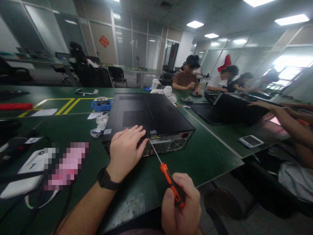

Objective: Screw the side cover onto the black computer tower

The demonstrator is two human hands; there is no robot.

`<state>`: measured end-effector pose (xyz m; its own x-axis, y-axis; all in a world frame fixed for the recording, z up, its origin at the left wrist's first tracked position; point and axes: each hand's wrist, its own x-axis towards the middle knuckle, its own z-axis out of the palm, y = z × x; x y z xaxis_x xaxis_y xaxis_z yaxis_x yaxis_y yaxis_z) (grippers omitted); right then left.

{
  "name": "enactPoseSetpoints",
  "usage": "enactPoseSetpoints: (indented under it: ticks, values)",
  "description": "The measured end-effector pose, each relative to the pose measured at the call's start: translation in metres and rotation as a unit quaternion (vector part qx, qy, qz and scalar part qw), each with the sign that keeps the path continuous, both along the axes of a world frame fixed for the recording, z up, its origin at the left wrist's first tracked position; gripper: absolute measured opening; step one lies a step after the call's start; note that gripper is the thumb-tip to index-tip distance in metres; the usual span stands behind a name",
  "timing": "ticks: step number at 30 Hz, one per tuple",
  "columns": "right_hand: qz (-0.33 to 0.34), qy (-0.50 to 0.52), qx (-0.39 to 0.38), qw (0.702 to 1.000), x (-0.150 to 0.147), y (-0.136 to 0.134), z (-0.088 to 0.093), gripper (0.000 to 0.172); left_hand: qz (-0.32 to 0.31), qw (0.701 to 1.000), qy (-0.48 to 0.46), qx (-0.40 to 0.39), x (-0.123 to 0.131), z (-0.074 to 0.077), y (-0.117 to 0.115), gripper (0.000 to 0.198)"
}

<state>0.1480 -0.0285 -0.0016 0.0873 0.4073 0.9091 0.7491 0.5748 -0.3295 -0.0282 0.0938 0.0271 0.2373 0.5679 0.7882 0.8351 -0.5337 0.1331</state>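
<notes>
A black computer case (168, 112) lies on its side on the green table, its rear panel (168, 143) facing me. My left hand (127, 147) rests flat on the near left edge of the case, fingers stretched over the top and thumb by the rear edge. In my right hand (183, 202) is a screwdriver (167, 176) with an orange and black handle, my fingers wrapped round it. Its thin shaft points up and away from me, and the tip meets the rear edge of the case beside my left thumb. Whatever lies right at the tip is too small to make out.
A blue basket (102, 105) and crumpled white gloves (100, 125) sit left of the case. Nearer left are a white device (31, 169) and cables. To the right, a co-worker's arms (281, 120) reach over another case (244, 107); a white-framed device (250, 141) lies in front.
</notes>
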Motion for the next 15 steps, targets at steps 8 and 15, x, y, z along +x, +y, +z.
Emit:
enactPoseSetpoints:
  ticks: [8,15]
  values:
    - [0.013,0.013,-0.006,1.0,0.0016,0.0012,-0.0038,0.028,-0.003,1.0,0.003,0.011,-0.0009,-0.0015,0.0016,0.02]
    - [-0.005,-0.016,-0.027,0.999,0.0027,-0.0002,0.0009,0.022,-0.002,1.0,-0.001,0.003,-0.0001,0.0006,-0.0005,0.02]
